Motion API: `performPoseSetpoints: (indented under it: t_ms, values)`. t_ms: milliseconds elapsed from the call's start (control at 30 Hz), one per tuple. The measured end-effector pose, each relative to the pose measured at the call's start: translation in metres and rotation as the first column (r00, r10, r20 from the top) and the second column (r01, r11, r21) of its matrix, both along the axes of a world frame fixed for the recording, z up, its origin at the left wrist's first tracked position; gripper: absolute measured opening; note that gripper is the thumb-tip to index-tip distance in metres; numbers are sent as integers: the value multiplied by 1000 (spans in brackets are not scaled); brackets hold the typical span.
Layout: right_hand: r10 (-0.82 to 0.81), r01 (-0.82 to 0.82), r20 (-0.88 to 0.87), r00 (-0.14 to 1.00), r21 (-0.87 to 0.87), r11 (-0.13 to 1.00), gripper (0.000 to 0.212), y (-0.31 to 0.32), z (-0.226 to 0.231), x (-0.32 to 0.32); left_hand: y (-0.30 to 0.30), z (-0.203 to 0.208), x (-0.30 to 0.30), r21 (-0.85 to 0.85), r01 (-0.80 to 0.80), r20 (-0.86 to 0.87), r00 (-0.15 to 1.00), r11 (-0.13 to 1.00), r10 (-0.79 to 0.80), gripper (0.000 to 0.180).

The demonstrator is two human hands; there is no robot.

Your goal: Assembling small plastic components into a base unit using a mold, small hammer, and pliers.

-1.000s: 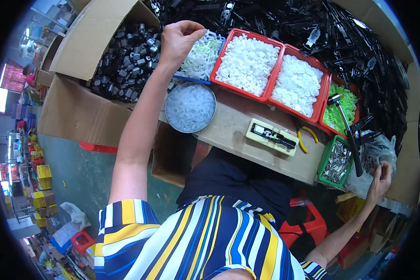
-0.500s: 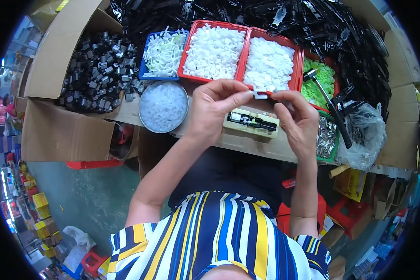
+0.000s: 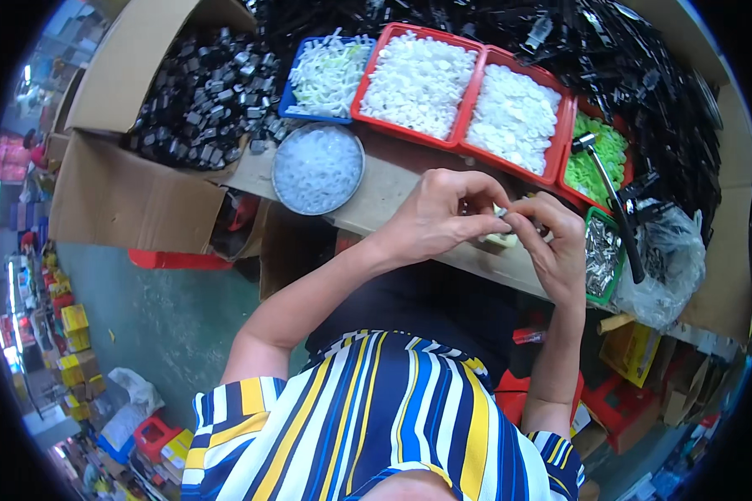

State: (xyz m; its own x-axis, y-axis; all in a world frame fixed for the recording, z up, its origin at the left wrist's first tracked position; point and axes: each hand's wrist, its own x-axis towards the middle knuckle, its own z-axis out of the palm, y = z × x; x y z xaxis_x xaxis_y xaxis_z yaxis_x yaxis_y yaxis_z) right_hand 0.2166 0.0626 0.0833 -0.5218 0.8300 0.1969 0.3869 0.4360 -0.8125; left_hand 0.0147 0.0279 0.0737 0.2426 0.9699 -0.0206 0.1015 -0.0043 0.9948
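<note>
My left hand (image 3: 447, 213) pinches a small white plastic part (image 3: 499, 211), mostly hidden by the fingers. Against it, my right hand (image 3: 556, 246) has thumb and forefinger pressed together at the same spot; what lies between them is too small and covered to make out. Both hands' fingertips meet over the pale yellow fixture block (image 3: 501, 240) at the table's near edge. Only a bit of that block shows beneath the hands. Behind them stand red trays of small white plastic pieces (image 3: 418, 88) and white discs (image 3: 514, 117).
To the left are a round metal bowl (image 3: 318, 169) of translucent pieces, a blue tray (image 3: 288, 102) and a carton of black parts (image 3: 200, 100). At right, a hammer (image 3: 614, 196) lies over green pieces (image 3: 593, 159), near a green tray (image 3: 602, 250) of metal pieces and a plastic bag (image 3: 668, 267).
Both hands have come down and toward me, over the fixture block, and now cover it. The white part is more hidden between the fingertips. My view has shifted, moving the trays rightward.
</note>
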Motion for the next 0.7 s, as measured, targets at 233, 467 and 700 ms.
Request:
performPoseSetpoints:
  t_ms: [233, 467, 700]
  values:
    - [-54, 50, -81, 995, -58, 997, 10, -8, 0, -7, -4, -3, -3, -161, 31, 242, 970, 986, 9, 22]
    - [-141, 135, -132, 981, -52, 990, 14, -8, -2, -5, -16, 4, -48, -15, -238, 78, 968, 971, 239, 17]
    - [-233, 224, -85, 969, -101, 969, 42, -8, -17, 14, -31, -11, -123, 188, -505, -334, 774, 843, 538, 10]
